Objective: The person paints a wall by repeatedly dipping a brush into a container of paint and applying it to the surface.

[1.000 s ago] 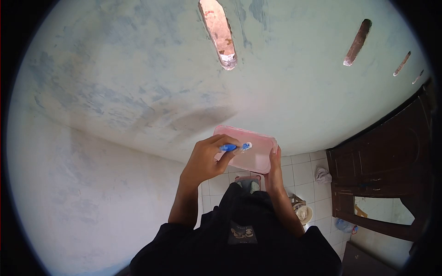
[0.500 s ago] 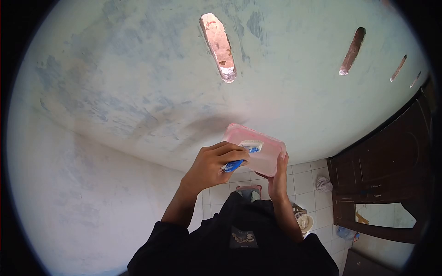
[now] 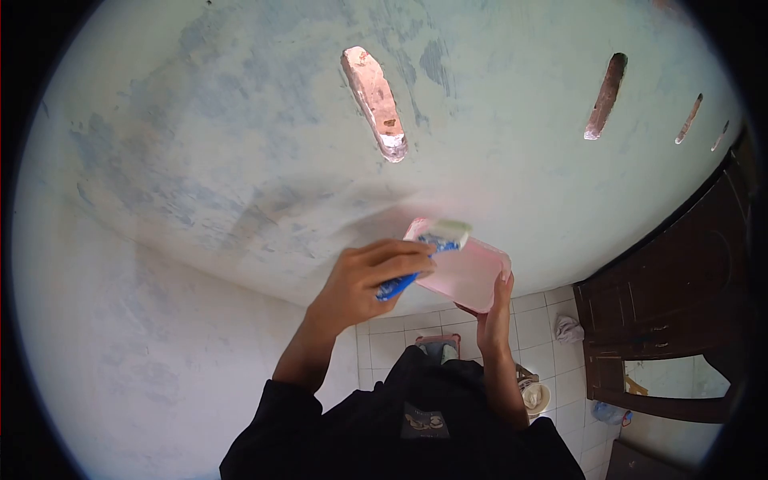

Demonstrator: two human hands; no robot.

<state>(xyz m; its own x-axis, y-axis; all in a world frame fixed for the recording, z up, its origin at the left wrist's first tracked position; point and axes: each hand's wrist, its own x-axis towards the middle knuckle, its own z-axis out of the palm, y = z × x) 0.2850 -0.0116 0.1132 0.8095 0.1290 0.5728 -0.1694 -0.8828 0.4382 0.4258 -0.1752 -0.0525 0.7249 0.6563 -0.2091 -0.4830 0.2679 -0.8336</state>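
Note:
My left hand (image 3: pixel 360 280) is closed around the blue handle of a paintbrush (image 3: pixel 396 286). Its pale, wet-looking bristles are blurred and appear over the far left edge of a pink plastic tray (image 3: pixel 472 276). I cannot tell whether they touch it. On the tray's right side, my right hand (image 3: pixel 498 316) grips the rim, thumb on top and fingers underneath. Whitish material coats the tray's inside. Beyond both hands stands a pale green wall (image 3: pixel 512 176) with bluish patches and a long slot (image 3: pixel 376 104) cut into it.
Narrower slots (image 3: pixel 606 96) mark the wall at the right. A dark wooden cabinet (image 3: pixel 640 304) stands right, with a cloth (image 3: pixel 569 329) and a blue plastic bag (image 3: pixel 610 413) near it. On the tiled floor (image 3: pixel 536 328) is a whitish bucket (image 3: pixel 534 396).
The brush has risen from inside the tray to its far edge, its head tilting up. My right hand and the tray have shifted slightly right.

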